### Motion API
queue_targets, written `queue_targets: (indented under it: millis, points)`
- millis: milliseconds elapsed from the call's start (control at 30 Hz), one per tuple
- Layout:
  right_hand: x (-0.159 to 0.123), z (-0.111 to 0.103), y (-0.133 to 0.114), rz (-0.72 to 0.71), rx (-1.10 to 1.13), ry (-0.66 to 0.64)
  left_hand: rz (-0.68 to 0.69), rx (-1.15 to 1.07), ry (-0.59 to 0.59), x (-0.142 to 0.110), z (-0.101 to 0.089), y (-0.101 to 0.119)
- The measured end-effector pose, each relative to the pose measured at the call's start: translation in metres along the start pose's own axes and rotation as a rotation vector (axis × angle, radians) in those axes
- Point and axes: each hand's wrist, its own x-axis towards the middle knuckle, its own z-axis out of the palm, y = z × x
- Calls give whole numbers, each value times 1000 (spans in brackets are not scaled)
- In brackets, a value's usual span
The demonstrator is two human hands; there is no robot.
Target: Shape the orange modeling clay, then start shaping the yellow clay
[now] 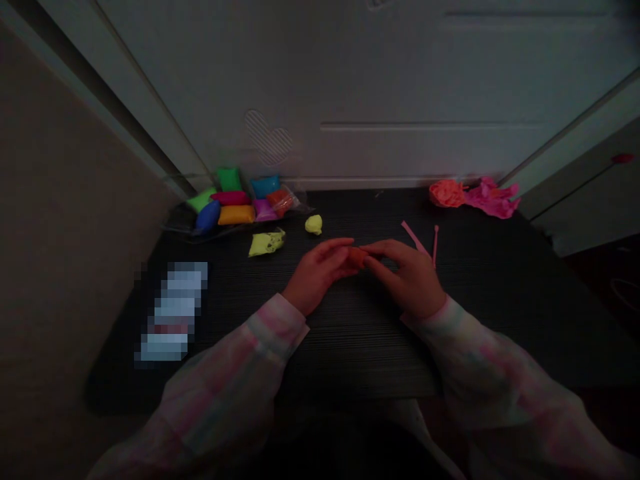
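At the middle of the dark table [350,347], a small orange-red piece [357,257] is held between both hands, above the tabletop. Taking the piece as clock centre:

Left hand [317,275]: on its 8 o'clock side, fingers close together and curved about the piece. Right hand [413,277]: on its 4 o'clock side, thumb and forefinger pinched on the piece; can't tell how the other fingertips lie

At 10 o'clock, a pale yellow lump [314,225]; farther out, a clear bag with coloured packets [237,214], among them green, blue, red, purple and orange. At 9, a yellow packet [265,244], one end crumpled

Between 8 and 9, a slanted bright screen [173,313], pixelated, content unreadable

Near 3, a pink strip [413,233] and a slim pink stick [435,245], just beyond the right hand. At 2, crumpled orange material [447,193] touching crumpled pink material [493,199]
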Motion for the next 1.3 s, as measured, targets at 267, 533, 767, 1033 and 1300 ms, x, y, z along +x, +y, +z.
queue_targets:
  millis: [267, 533, 767, 1033, 1300]
  points:
    - [-6, 11, -17, -110, 166, -204, -133, -176, 90, 2, 3, -1]
    - [-11, 19, -21, -126, 163, -164, -103, -89, 139, -1, 8, -6]
    - [-4, 8, -7, -112, 71, -111, -42, 113, 46, 1, -3, 2]
    - [1, 2, 0, -13, 89, -110, -93, 110, -21, 1, -4, 2]
    - [0, 1, -1, -91, -29, -99, -102, 131, -5, 1, -2, 0]
